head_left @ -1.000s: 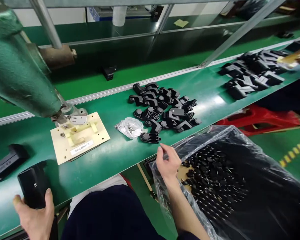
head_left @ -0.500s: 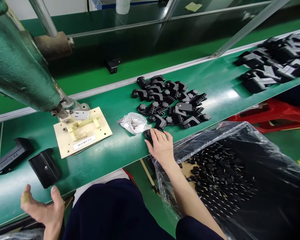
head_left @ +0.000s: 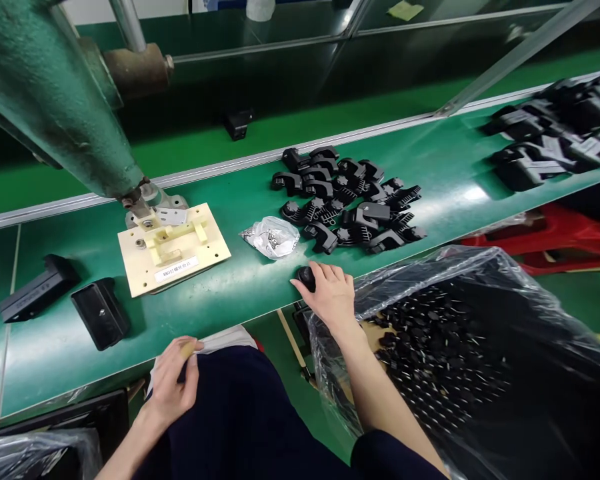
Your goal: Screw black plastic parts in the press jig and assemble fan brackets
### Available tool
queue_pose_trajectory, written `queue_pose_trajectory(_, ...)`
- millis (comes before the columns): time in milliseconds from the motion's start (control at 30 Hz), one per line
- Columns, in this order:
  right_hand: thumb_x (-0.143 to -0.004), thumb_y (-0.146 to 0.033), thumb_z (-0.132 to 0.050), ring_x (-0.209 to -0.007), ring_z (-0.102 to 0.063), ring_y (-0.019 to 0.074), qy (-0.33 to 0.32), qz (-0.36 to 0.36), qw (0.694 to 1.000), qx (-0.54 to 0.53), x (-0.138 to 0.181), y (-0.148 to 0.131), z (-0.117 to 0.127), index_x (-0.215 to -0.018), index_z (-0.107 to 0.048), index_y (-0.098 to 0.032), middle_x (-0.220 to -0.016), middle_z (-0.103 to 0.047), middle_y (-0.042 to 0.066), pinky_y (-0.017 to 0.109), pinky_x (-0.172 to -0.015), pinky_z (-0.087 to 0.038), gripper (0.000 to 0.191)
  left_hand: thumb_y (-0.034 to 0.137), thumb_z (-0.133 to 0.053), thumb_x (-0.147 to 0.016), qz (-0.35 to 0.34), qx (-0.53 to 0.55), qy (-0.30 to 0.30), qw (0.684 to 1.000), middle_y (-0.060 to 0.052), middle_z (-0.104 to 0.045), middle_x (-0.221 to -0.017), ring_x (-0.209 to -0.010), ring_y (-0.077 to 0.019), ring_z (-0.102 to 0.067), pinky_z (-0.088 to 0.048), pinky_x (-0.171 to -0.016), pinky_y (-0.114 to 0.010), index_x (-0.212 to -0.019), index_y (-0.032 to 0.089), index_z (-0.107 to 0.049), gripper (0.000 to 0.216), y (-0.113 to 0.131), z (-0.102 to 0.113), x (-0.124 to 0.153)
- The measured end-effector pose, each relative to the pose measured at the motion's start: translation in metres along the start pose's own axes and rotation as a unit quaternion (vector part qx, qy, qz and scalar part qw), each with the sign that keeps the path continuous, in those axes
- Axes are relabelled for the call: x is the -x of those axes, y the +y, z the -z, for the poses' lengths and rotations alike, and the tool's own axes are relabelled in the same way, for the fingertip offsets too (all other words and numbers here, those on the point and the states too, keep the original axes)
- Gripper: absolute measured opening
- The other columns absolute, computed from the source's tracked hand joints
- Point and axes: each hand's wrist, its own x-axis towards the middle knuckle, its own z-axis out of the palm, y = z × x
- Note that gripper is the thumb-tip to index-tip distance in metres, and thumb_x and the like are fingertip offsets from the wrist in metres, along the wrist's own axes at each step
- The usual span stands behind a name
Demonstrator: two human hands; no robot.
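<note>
My right hand (head_left: 329, 293) lies on the near edge of the green belt (head_left: 240, 287), its fingers closed over a black comb-shaped plastic part (head_left: 306, 275). Just beyond it lies a heap of the same black parts (head_left: 347, 200) and a small clear bag of metal pieces (head_left: 273, 237). My left hand (head_left: 173, 380) hangs below the belt edge over my lap, fingers loosely curled, nothing in it. A black block (head_left: 100, 313) rests on the belt at the left, apart from that hand.
A green press arm (head_left: 55, 87) comes down onto a cream jig plate (head_left: 173, 247). Another black part (head_left: 33, 297) lies far left. A plastic-lined box of small black pieces (head_left: 455, 360) stands at my right. More black housings (head_left: 555, 140) lie far right; a red stool (head_left: 545, 233) sits below.
My left hand let go of the black block, left it on the belt and dropped toward my lap. My right hand reached from the box edge onto a black comb part.
</note>
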Motion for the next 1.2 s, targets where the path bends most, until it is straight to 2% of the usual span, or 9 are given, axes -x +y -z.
queue_pose_trajectory(100, -0.067, -0.064, -0.070, -0.085, -0.057, 0.0297, 0.010, -0.134, 0.970, -0.203, 0.003, -0.009, 0.003, -0.088, -0.067, -0.015, -0.085, -0.067, 0.014, 0.042, -0.077, -0.043, 0.053, 0.004, -0.053, -0.083, 0.017, 0.033, -0.040, 0.999, -0.007, -0.073, -0.085, -0.082, -0.0212, -0.069, -0.057, -0.077, -0.036, -0.101, 0.019, -0.066, 0.027, 0.003, -0.005, -0.003)
queue_pose_trajectory(167, -0.062, -0.065, -0.073, -0.081, -0.059, 0.0273, -0.006, -0.224, 0.895, -0.386, 0.007, -0.025, 0.008, -0.086, -0.066, -0.016, -0.081, -0.066, 0.011, 0.040, -0.074, -0.047, 0.055, 0.008, -0.052, -0.085, 0.064, 0.057, -0.050, 0.995, -0.007, -0.073, -0.084, -0.080, -0.0196, -0.069, -0.056, -0.076, -0.033, -0.100, 0.019, -0.066, 0.023, 0.008, -0.007, -0.004)
queue_pose_trajectory(267, -0.083, -0.073, -0.039, -0.067, -0.060, 0.0227, -0.079, -0.258, 0.791, -0.550, 0.013, -0.065, 0.015, -0.094, -0.064, -0.018, -0.072, -0.064, 0.008, 0.035, -0.058, -0.049, 0.062, 0.014, -0.051, -0.088, 0.156, 0.087, -0.062, 0.982, -0.006, -0.072, -0.084, -0.076, -0.0172, -0.068, -0.055, -0.076, -0.031, -0.098, 0.019, -0.067, 0.020, 0.014, -0.009, -0.008)
queue_pose_trajectory(333, -0.089, -0.070, -0.024, -0.062, -0.059, 0.0206, -0.146, -0.275, 0.679, -0.665, 0.015, -0.094, 0.017, -0.096, -0.063, -0.019, -0.067, -0.061, 0.006, 0.034, -0.053, -0.048, 0.065, 0.019, -0.052, -0.089, 0.207, 0.106, -0.045, 0.972, -0.005, -0.072, -0.082, -0.078, -0.0171, -0.067, -0.053, -0.082, -0.033, -0.095, 0.019, -0.068, 0.017, 0.016, -0.009, -0.011)
queue_pose_trajectory(433, -0.088, -0.068, -0.032, -0.062, -0.056, 0.0185, -0.219, -0.300, 0.460, -0.807, 0.014, -0.133, 0.018, -0.098, -0.062, -0.021, -0.070, -0.059, 0.005, 0.034, -0.059, -0.049, 0.056, 0.025, -0.054, -0.089, 0.273, 0.144, 0.001, 0.951, -0.006, -0.072, -0.084, -0.083, -0.0180, -0.067, -0.051, -0.089, -0.036, -0.095, 0.018, -0.068, 0.017, 0.016, -0.008, -0.016)
queue_pose_trajectory(500, -0.087, -0.067, -0.036, -0.063, -0.056, 0.0183, -0.249, -0.286, 0.406, -0.832, 0.012, -0.152, 0.017, -0.099, -0.061, -0.022, -0.073, -0.059, 0.005, 0.034, -0.062, -0.049, 0.053, 0.029, -0.056, -0.088, 0.317, 0.178, 0.023, 0.931, -0.007, -0.072, -0.088, -0.084, -0.0182, -0.067, -0.052, -0.086, -0.034, -0.097, 0.018, -0.068, 0.019, 0.017, -0.007, -0.019)
queue_pose_trajectory(767, -0.078, -0.064, -0.056, -0.076, -0.061, 0.0201, -0.303, -0.301, 0.376, -0.822, 0.003, -0.185, 0.013, -0.094, -0.065, -0.020, -0.083, -0.065, 0.006, 0.034, -0.074, -0.051, 0.047, 0.034, -0.063, -0.085, 0.376, 0.253, 0.092, 0.886, -0.007, -0.071, -0.092, -0.084, -0.0156, -0.067, -0.054, -0.082, -0.030, -0.101, 0.017, -0.065, 0.024, 0.028, -0.005, -0.025)
queue_pose_trajectory(1033, -0.074, -0.056, -0.061, -0.077, -0.065, 0.0232, -0.321, -0.329, 0.391, -0.798, 0.013, -0.192, 0.005, -0.100, -0.066, -0.020, -0.096, -0.069, 0.007, 0.034, -0.060, -0.052, 0.044, 0.040, -0.067, -0.081, 0.410, 0.342, 0.076, 0.842, -0.009, -0.071, -0.104, -0.101, -0.0221, -0.066, -0.052, -0.091, -0.038, -0.110, 0.018, -0.057, 0.037, 0.033, -0.004, -0.035)
queue_pose_trajectory(1200, -0.073, -0.053, -0.063, -0.082, -0.063, 0.0214, -0.280, -0.314, 0.433, -0.797, 0.016, -0.196, 0.003, -0.096, -0.069, -0.019, -0.096, -0.070, 0.007, 0.032, -0.072, -0.052, 0.042, 0.039, -0.074, -0.075, 0.448, 0.367, 0.083, 0.811, -0.008, -0.071, -0.102, -0.098, -0.0204, -0.066, -0.051, -0.086, -0.033, -0.109, 0.019, -0.054, 0.044, 0.030, -0.008, -0.037)
